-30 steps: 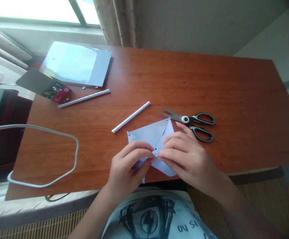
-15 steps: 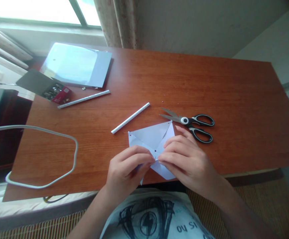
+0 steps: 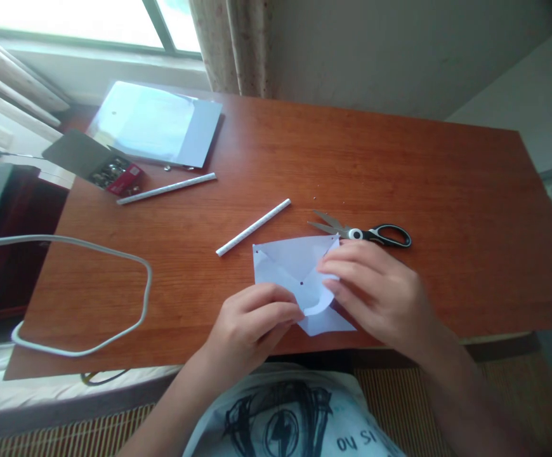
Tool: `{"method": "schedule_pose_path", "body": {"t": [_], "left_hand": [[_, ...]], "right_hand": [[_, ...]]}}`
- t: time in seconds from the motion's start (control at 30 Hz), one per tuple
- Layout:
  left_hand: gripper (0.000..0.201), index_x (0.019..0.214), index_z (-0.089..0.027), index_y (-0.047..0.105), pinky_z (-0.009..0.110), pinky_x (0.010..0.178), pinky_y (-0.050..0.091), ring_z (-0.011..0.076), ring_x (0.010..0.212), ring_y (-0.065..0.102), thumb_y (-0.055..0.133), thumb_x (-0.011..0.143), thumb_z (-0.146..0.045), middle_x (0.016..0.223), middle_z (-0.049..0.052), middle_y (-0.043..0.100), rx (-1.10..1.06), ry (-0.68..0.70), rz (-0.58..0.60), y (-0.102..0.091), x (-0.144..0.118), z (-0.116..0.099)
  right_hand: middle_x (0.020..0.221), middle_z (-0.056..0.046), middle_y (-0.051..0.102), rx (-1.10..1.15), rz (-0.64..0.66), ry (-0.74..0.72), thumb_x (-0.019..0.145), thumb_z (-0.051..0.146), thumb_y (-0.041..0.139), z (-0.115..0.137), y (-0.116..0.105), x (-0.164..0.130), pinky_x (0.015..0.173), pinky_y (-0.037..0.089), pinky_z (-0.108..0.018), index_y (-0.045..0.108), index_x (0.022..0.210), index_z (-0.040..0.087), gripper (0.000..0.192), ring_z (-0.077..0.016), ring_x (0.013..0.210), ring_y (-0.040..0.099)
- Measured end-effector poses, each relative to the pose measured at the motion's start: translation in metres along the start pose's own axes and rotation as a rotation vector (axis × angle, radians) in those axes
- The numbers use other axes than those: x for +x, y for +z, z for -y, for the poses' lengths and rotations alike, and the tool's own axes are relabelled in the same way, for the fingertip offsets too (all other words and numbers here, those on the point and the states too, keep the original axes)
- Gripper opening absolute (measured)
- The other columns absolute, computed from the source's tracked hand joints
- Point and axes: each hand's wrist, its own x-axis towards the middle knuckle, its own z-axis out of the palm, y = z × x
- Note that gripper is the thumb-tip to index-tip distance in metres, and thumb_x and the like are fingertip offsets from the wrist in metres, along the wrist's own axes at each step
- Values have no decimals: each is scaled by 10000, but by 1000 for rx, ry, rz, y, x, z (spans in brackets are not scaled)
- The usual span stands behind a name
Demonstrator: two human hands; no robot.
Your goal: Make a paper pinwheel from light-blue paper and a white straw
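Both hands on a folded paper at the bench's near edge.
The left hand (image 3: pixel 252 320) presses curled fingers on the paper (image 3: pixel 295 273); the right hand (image 3: pixel 375 292) pinches a curled flap on its side. Scissors (image 3: pixel 361 233) lie just beyond the right hand, a straw (image 3: pixel 253 226) beyond the left.

Two hands: left (image 3: pixel 252 317), right (image 3: pixel 375 292). One folded paper (image 3: pixel 295 270) near the middle. Two paper sticks: one (image 3: pixel 253 226) centre, one (image 3: pixel 166 188) far left. One scissors (image 3: pixel 366 233) right. One folder (image 3: pixel 155 124), one small box (image 3: pixel 109 171), one cable (image 3: pixel 80 292) on one table (image 3: pixel 400 165).
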Motion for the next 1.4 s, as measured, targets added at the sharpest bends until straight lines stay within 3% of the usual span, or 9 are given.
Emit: {"method": "schedule_pose_path", "body": {"t": [0.13,0.27,0.43,0.63,0.8,0.93,1.1,1.23,1.4], "left_hand": [[154,990,-179,699,250,698,482,140,766,632,602,944,-69,917,43,714,99,49,131,-2,0,1],[157,993,-192,687,273,705,453,149,770,613,574,964,-87,935,35,714,156,71,243,-7,2,0],[134,990,-203,678,278,719,440,151,784,606,585,972,-107,947,26,711,161,61,307,-13,3,-1],[79,977,-203,679,280,718,437,150,782,617,629,963,-143,943,22,712,183,52,360,-17,2,-1],[98,978,-198,680,280,723,450,146,773,614,611,966,-129,934,22,711,196,53,341,-19,5,-2],[170,986,-198,690,277,713,470,147,765,624,564,963,-86,927,27,718,232,58,258,-19,6,-1],[180,1014,-179,694,279,717,499,156,788,634,600,927,-53,934,54,718,213,43,58,-15,4,0],[186,999,-158,694,275,720,524,156,806,648,623,901,-17,934,69,710,185,4,-83,-10,4,-4],[226,985,-164,702,241,716,547,136,816,670,654,867,22,935,57,705,148,-37,-211,-6,6,-10]], "right_hand": [[1102,-108,760,-58,15,-14,977,134,598,-26,-23,32,923,552,-342,744,1051,170,167,-214,1034,704],[1125,-51,771,54,325,-118,971,107,572,-48,-34,67,901,571,-318,767,1057,230,246,-199,1032,721],[1219,-36,748,166,671,-186,951,56,552,-61,-26,95,906,561,-302,798,1034,251,325,-176,1065,718],[1247,-25,734,244,810,-266,924,68,602,-62,-16,117,908,540,-271,813,1041,265,311,-171,1096,702],[1126,-27,774,177,946,-320,903,152,706,-53,-13,131,883,538,-267,828,920,236,150,-179,1025,704],[1052,-9,786,139,835,-391,912,181,717,-43,-11,128,914,529,-303,805,813,241,146,-187,1043,678],[851,-27,769,48,611,-401,950,213,673,-28,-9,103,904,521,-382,780,801,227,184,-211,928,667],[829,-33,759,-49,438,-344,961,188,632,-18,-10,80,1076,432,-504,759,810,211,199,-233,948,666],[876,-33,735,-53,324,-216,984,220,603,-8,-10,59,1177,336,-535,733,856,209,183,-219,968,659]]}}
